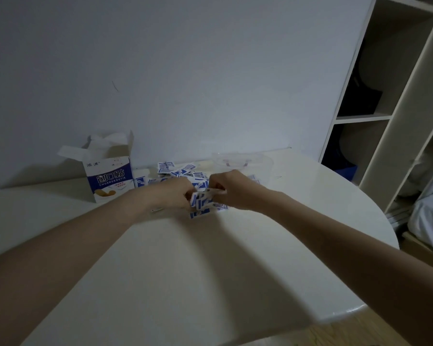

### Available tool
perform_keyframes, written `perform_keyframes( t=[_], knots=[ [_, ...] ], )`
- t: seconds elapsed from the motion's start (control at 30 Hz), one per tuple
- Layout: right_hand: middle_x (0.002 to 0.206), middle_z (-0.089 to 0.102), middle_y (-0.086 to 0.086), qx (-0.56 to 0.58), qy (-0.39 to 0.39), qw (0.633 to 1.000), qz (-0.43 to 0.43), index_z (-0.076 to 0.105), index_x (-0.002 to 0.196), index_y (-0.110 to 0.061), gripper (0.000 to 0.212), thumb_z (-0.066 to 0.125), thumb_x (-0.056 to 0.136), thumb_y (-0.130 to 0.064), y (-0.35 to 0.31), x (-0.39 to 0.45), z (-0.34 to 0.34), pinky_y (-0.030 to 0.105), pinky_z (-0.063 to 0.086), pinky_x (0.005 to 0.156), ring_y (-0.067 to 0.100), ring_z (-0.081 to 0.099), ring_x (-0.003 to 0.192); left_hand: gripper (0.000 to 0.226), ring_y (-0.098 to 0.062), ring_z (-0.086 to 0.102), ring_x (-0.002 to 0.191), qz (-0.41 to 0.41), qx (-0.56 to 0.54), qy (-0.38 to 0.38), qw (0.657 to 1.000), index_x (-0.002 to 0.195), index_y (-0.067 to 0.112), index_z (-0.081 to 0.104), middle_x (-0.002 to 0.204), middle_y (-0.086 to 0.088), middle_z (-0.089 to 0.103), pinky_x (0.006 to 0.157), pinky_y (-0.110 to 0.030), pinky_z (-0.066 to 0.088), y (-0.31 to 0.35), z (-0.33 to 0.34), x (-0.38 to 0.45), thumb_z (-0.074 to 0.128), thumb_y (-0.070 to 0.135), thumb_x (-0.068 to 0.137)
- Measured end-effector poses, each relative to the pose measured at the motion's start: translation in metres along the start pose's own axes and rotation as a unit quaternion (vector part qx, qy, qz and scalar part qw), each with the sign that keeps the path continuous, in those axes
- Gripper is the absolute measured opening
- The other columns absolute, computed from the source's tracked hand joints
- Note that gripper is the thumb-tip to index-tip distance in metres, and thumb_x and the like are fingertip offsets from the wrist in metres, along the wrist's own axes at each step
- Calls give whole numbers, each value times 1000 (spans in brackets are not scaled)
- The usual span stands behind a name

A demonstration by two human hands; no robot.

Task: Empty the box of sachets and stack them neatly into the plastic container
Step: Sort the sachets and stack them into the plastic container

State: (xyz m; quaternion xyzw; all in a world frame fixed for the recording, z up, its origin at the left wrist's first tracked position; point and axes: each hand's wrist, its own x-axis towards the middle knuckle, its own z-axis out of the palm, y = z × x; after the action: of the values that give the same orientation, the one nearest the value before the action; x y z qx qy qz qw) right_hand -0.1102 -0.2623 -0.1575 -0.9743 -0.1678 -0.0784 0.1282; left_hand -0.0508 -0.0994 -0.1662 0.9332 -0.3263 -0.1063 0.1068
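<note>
Worktop [185,270]: white, round.
Hands: left hand [171,196], right hand [231,189]; both grips clamped on a sachet bundle [201,199], held edge-up.
Box [109,177]: upright, flaps open.

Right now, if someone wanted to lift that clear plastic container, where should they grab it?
Probably by the near rim of the clear plastic container, coming from the right. It stands upright and open-topped, so a thumb can hook inside the wall. The loose sachets and both hands crowd its left and front.
</note>
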Motion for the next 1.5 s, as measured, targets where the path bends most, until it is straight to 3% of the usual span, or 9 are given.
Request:
perform_keyframes(
  t=[0.1,0.2,0.47,0.63,0.77,0.97,1.17,1.37,1.5],
  knots=[
    [95,62,11,35,69,996,37,57,102,-3,16,53,87,-8,-1,4,2,26,39,59,27,57,85,25,-10,35,49,-5,-17,12,1000,63,13,56,52,5,41,49,-23,25,-2,6,-3,68,25,81],
    [108,64,16,81,117,986,85,57,110,-4,23,53,88,-9,7,5,-8,28,41,68,31,59,94,16,-9,48,65,-1,-41,0,999,88,12,69,71,7,54,58,-19,35,-9,4,-6,63,26,85],
    [111,61,16,90,-6,995,40,65,103,1,27,59,89,-22,10,-3,-11,31,43,83,29,58,100,29,-2,47,52,-13,-49,-45,998,66,21,56,62,10,54,48,-10,37,-12,-4,-5,51,28,94],
    [115,60,14,31,-43,999,5,63,108,-4,24,57,90,-18,-6,4,1,21,36,73,27,57,103,28,-3,49,55,1,-61,-73,995,66,23,54,66,8,56,52,-10,41,-3,-8,-6,51,18,94],
    [128,54,11,2,-68,997,-33,64,104,-3,23,61,87,-19,-8,5,0,28,39,90,26,51,114,18,-5,48,54,-1,-31,-76,997,72,15,58,62,7,53,48,-10,39,-5,-10,-6,56,15,90],
    [98,57,11,-63,-90,994,10,49,96,-12,9,52,92,-20,-7,2,0,24,31,52,22,46,80,6,1,54,53,6,-43,-53,998,88,11,66,66,9,60,52,-9,43,-10,-13,-6,60,12,87],
    [100,58,14,-72,-32,997,-5,42,121,-9,28,46,93,-13,-1,-7,7,38,45,72,33,55,90,24,-22,67,77,-13,-80,-31,996,100,5,58,100,-7,67,67,-29,55,-12,-9,-7,68,12,79],
    [115,58,7,-137,-89,987,-9,48,118,-14,35,46,93,-38,10,-14,9,35,46,74,26,56,107,21,-5,44,64,-14,-4,-13,1000,98,18,59,74,9,50,56,-18,31,6,-2,-11,67,29,82],
    [105,63,7,-111,-119,986,41,55,109,-15,34,59,86,-39,20,-20,0,28,43,61,21,61,80,9,-3,45,57,3,-25,22,999,80,17,61,61,10,52,54,-15,32,13,4,-10,68,23,81]
  ],
)
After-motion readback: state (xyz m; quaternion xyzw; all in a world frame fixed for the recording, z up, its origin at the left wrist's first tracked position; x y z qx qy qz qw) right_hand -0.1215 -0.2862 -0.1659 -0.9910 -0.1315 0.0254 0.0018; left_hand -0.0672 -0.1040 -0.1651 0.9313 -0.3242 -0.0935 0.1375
